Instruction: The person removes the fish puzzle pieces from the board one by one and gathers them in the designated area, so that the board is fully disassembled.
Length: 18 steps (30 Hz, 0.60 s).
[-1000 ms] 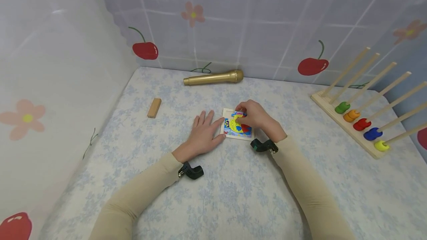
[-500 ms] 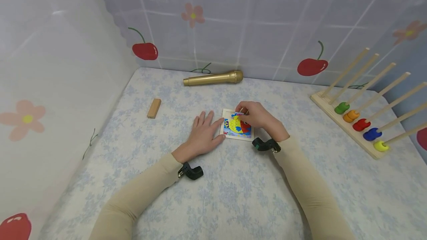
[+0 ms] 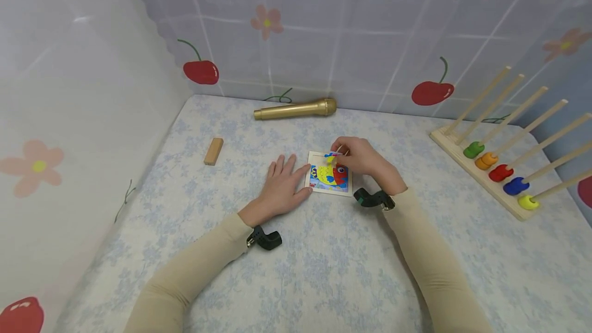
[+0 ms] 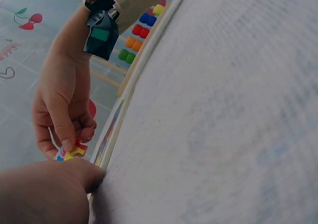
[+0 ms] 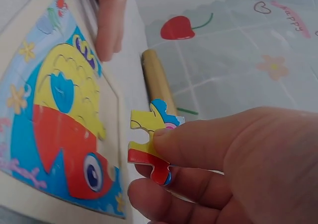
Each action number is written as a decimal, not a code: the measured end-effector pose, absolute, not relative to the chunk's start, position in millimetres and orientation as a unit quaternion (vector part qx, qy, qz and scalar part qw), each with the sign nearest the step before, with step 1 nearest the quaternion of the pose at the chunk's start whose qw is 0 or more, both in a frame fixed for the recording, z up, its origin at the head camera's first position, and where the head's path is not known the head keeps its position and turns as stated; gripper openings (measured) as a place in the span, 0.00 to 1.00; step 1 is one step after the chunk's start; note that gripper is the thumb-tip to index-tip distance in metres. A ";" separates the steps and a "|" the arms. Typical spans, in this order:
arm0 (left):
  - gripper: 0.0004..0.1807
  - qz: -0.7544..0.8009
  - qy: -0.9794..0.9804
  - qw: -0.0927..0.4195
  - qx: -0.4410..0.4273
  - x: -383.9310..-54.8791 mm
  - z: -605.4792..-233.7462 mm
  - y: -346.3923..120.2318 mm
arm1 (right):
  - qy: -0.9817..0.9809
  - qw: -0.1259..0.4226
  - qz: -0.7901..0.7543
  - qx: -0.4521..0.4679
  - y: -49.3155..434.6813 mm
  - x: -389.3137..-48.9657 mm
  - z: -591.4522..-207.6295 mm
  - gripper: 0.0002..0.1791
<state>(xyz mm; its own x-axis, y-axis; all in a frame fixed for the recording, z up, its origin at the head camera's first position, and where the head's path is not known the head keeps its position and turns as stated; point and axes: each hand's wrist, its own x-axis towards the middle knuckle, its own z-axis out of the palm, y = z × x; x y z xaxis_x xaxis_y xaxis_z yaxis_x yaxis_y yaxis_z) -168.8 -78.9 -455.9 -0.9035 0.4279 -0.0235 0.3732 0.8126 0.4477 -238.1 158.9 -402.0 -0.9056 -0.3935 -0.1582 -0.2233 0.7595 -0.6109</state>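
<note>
My right hand [image 3: 363,157] pinches a jigsaw piece [image 5: 149,142] between thumb and fingers; it is yellow, red and blue with knobs and a notch. The piece hangs just above the far part of a small wooden-framed fish puzzle [image 3: 329,179]. In the right wrist view the puzzle shows a yellow and red fish [image 5: 69,100] on blue, with a bare gap in the board [image 5: 106,117] along the fish's back. My left hand [image 3: 282,189] lies with fingers spread, thumb and forefinger touching the frame's left edge.
A gold microphone [image 3: 296,109] lies at the back of the cloth-covered table [image 3: 314,261]. To the left is a small wooden block [image 3: 214,151]. A wooden peg rack [image 3: 485,173] with tall rods and coloured beads stands at the right.
The right hand has lifted the jigsaw piece off the puzzle and shifted slightly right, uncovering the fish's eye. The left hand keeps its place on the frame.
</note>
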 end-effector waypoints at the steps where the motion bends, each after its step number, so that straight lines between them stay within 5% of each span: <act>1: 0.34 0.222 0.950 0.061 0.211 -167.9 -455.7 -78.4 | 0.928 0.136 -0.305 -0.165 161.6 -237.4 -400.0 0.10; 18: 0.34 0.225 0.950 0.058 0.208 -164.9 -456.8 -77.4 | 0.947 0.123 -0.275 -0.108 260.4 -221.9 -398.0 0.12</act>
<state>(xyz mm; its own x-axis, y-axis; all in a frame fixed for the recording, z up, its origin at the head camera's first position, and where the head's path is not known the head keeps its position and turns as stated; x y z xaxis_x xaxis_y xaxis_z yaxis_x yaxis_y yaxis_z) -164.9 -77.4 -456.8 -0.9068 0.4211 -0.0168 0.3687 0.8119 0.4526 -221.9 260.4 -398.0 -0.9465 -0.2723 -0.1731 -0.1372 0.8252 -0.5479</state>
